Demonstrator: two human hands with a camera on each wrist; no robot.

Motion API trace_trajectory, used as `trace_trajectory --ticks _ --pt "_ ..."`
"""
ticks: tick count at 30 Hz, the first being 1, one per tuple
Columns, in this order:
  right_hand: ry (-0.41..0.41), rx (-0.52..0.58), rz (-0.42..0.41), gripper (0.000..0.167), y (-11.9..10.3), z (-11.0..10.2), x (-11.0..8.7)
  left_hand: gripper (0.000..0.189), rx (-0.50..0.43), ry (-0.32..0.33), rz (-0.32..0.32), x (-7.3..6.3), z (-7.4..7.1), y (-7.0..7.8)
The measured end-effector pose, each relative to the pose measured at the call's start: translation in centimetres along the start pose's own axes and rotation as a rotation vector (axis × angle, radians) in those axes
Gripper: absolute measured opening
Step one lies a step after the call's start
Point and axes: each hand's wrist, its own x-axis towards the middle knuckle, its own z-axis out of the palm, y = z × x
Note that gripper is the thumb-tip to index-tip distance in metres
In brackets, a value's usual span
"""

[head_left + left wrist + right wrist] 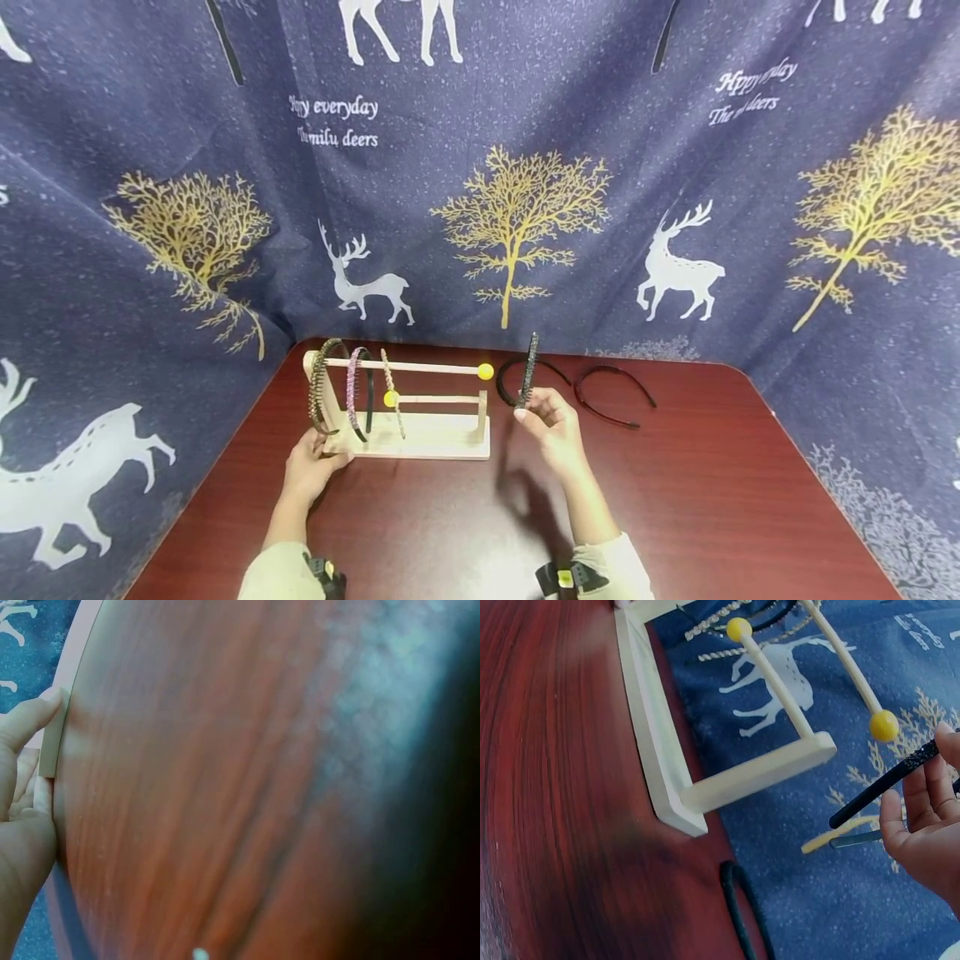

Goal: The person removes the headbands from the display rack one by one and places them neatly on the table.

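1. Pale sleeves (617, 568) with dark wrist straps (332, 581) come nearest, just behind the hands.
2. Beyond both hands hangs a blue patterned cloth (450, 283).
3. Beneath them spreads the dark red table (712, 483).
4. Between the hands stands a wooden rack (427, 427), the left hand (306, 468) gripping its left end with thumb and fingers. Should that grip loosen, a bump could probably shift or tip it.
5. Just right of the rack, the right hand (553, 433) pinches a black headband (530, 367) upright by its lower part; held there, it might twist or slip.
6. Just beyond the right hand lies a loose black headband (503, 387), with a dark red headband (579, 393) to its right; a low sweep might snag either.
7. Nearest the left hand, bronze (317, 379), pink (351, 392) and pale headbands (387, 375) hang on the rack; jolting could slide them.
8. Yellow knobs (485, 372) tip both rods between the hands; the held band could catch the upper one if brought in too low.
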Motion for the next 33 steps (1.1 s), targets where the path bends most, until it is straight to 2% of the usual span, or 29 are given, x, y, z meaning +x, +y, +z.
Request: trace_trajectory --ticks 7,13,23,33 --pt "0.054 -0.03 0.007 0.026 -0.4 -1.4 -0.2 0.059 -0.024 -0.011 -0.001 0.0 0.1 0.0" --pt "0.113 -0.056 0.014 0.026 -0.8 -2.7 -0.2 0.061 -0.004 -0.009 -0.003 -0.1 0.0 0.2" --pt "0.138 -0.049 -0.004 0.025 -0.8 -4.9 -0.6 0.059 -0.009 -0.018 -0.009 -0.2 0.1 0.2" --pt "0.189 -0.115 0.019 0.026 -0.8 -7.6 -1.4 0.059 0.001 -0.014 -0.002 -0.1 0.1 0.1"
